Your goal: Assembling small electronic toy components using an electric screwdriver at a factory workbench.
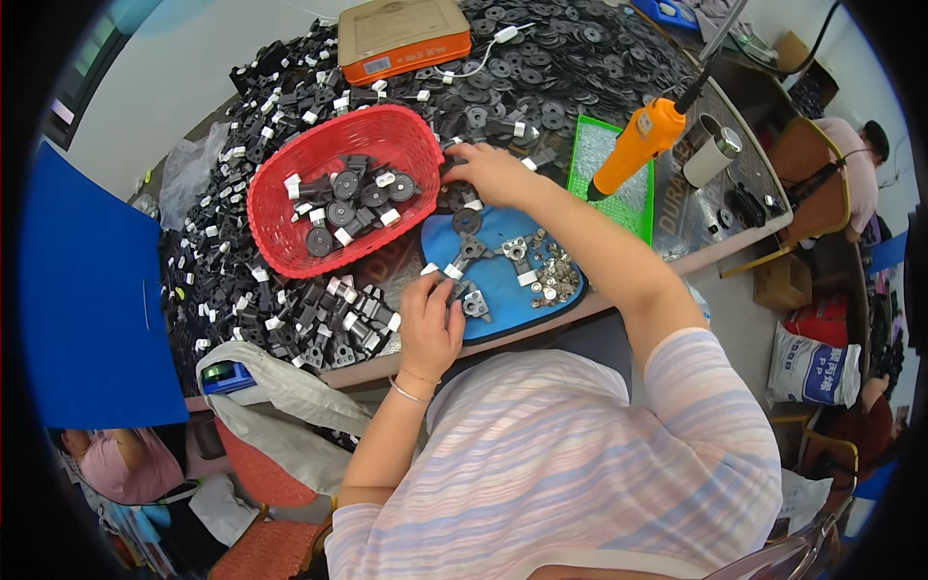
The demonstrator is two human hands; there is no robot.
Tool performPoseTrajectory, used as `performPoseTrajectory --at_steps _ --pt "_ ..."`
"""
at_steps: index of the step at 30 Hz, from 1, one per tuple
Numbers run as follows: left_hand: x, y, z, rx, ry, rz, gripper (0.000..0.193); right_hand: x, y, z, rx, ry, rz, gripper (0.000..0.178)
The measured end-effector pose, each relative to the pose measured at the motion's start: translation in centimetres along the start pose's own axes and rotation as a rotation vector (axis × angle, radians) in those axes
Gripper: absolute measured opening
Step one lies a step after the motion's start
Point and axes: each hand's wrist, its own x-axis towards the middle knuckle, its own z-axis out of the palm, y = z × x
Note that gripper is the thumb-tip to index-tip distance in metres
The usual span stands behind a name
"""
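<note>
My left hand (430,324) rests at the near left edge of a blue mat (503,314), its fingers bent around a black plastic part with a metal plate (474,303). Beyond the mat, my right hand (495,176) reaches to the right rim of a red basket (275,246), fingertips closing on a dark part that is mostly hidden. Black parts with white ends and round wheels (340,213) lie inside the basket. On the mat are a black caster (468,222), another black part with a metal plate (515,251) and a heap of small metal fittings (555,278).
An orange electric screwdriver (638,145) hangs over a green tray (646,208) on the right. Piles of black parts (290,319) and discs (551,68) cover much of the table. An orange box (406,60) stands at the back. A steel cup (710,159) sits far right.
</note>
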Motion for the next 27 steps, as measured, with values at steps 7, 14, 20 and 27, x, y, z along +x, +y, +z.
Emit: performPoseTrajectory --at_steps 7,14,20,27 --pt "0.7 0.4 -0.6 0.041 -0.098 0.108 0.041 -1.1 1.3 -1.7 -0.107 0.156 0.065 0.046" --pt "0.7 0.3 -0.1 0.087 -0.172 0.082 0.042 -7.2 -2.9 -5.1 0.4 -0.073 -0.128 0.045" --pt "0.7 0.4 -0.2 0.051 -0.217 0.031 0.042 -10.2 -6.5 -2.7 0.151 -0.209 -0.214 0.039" --pt "0.8 0.8 -0.7 0.048 -0.273 0.036 0.041 -10.0 -1.3 -5.3 0.024 -0.011 0.106 0.024"
